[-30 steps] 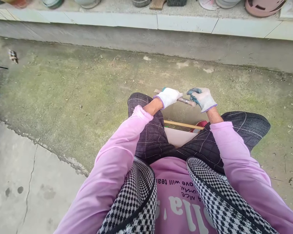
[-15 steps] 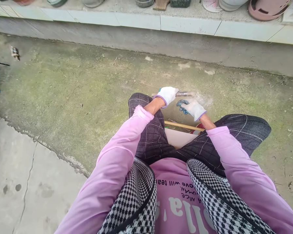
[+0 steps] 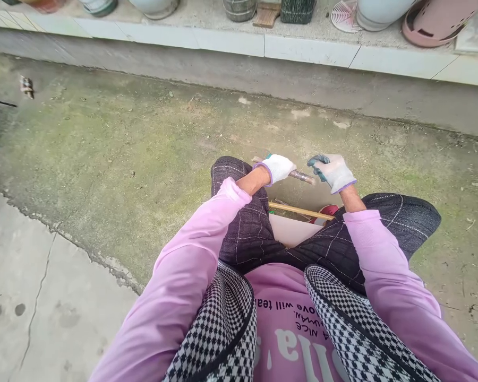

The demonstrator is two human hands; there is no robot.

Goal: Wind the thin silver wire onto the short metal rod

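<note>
My left hand point(image 3: 281, 168), in a white glove with a purple cuff, is closed around a paintbrush point(image 3: 302, 176). The brush's metal band and pale bristles point right and slightly down, and its handle end sticks out behind the hand. To the right, my right hand point(image 3: 333, 171) wears a similar glove with dark blue-green fingers. Those fingers are curled in near the bristle tip, apart from it; whether they hold something small is hidden.
Between my knees are a yellowish stick point(image 3: 300, 210), a pale flat surface point(image 3: 295, 229) and a red shoe point(image 3: 326, 211). Mossy concrete ground point(image 3: 143, 148) spreads around me. Ahead runs a tiled ledge point(image 3: 231, 41) with several pots and a wooden block point(image 3: 266, 15).
My hands have drawn apart; the right one moved right and up. The brush has tilted, its bristle end now lower. The pale dust beside the bristles has faded, and the view has shifted slightly.
</note>
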